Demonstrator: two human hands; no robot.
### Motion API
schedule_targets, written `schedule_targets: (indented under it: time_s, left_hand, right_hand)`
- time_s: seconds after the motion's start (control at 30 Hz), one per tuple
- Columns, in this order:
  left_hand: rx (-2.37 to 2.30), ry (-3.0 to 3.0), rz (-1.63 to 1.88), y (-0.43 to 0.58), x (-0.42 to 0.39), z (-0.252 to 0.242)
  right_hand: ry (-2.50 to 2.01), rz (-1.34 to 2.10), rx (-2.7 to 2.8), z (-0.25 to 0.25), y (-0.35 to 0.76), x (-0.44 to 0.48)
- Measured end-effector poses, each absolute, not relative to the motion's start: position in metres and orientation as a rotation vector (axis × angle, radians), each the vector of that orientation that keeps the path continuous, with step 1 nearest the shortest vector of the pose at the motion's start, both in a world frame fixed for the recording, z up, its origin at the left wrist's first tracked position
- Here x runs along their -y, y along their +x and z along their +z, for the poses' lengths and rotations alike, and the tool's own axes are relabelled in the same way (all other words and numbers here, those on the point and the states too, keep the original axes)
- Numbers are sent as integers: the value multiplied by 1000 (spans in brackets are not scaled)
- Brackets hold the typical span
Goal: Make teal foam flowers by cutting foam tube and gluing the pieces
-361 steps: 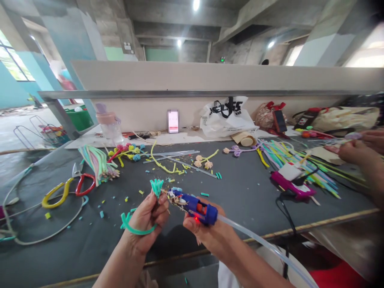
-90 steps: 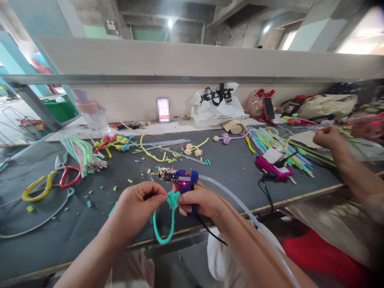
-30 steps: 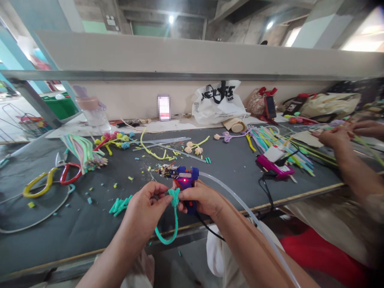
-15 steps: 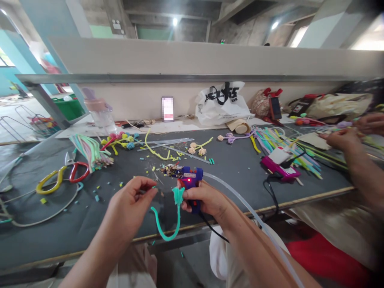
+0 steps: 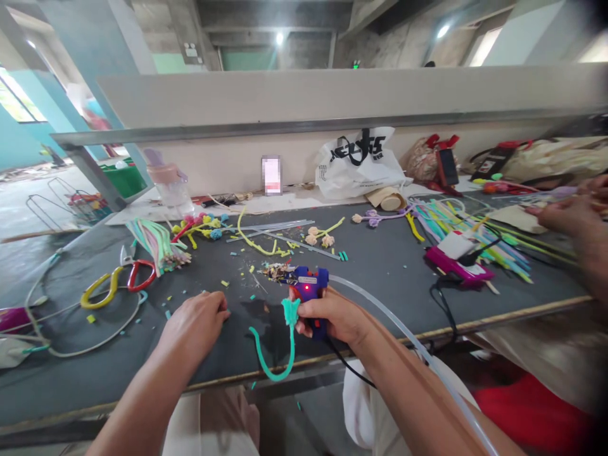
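My right hand (image 5: 339, 315) grips the gun (image 5: 311, 279), pinching the stem (image 5: 273, 378), one end tufted, other bare; my left hand's (image 5: 198, 324) grip I can't tell.

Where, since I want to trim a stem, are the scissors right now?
In the head view, the scissors lie on the left of the dark tabletop, beside the bundle of pastel stems and beyond the left hand.

Conc. ceiling (image 5: 380, 18) w/ lit lamps (image 5: 280, 38); blue/gray pillar (image 5: 90, 60); window (image 5: 19, 98) far L.
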State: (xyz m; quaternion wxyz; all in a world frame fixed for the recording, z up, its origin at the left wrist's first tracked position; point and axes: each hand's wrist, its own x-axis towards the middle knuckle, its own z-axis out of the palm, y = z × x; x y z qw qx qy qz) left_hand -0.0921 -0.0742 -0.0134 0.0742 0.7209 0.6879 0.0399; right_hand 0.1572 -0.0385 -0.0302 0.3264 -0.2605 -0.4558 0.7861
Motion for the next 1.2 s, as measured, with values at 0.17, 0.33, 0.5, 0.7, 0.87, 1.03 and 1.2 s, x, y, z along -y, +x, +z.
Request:
schedule_targets:
  time_s: [0.17, 0.33, 0.5, 0.7, 0.87, 1.03, 1.2]
  left_hand:
    - [-2077, 2201, 234, -90, 69, -16]
    - [-2130, 1870, 873, -87, 69, -14]
    - [-1694, 1387, 1154, -67, 77, -1]
    - [-1441, 1277, 1095, -29, 93, 22]
    - [-1440, 1539, 923, -15, 93, 25]
    - [-1539, 1804, 869, -11, 86, 26]
    - [-1566, 1873, 872, -11, 84, 20]
  right_hand:
    - [-675, 2053, 1186, -29, 156, 39]
    - [-688, 2060, 1188, -28, 157, 40]
    - [-686, 2049, 1194, -30, 156, 40]
    - [-696, 2047, 1209, -31, 155, 40]
    - [-711, 2046, 1220, -32, 155, 39]
    - [-731, 2063, 1252, -35, 155, 37]
    - [-746, 2064, 1267, -36, 155, 36]
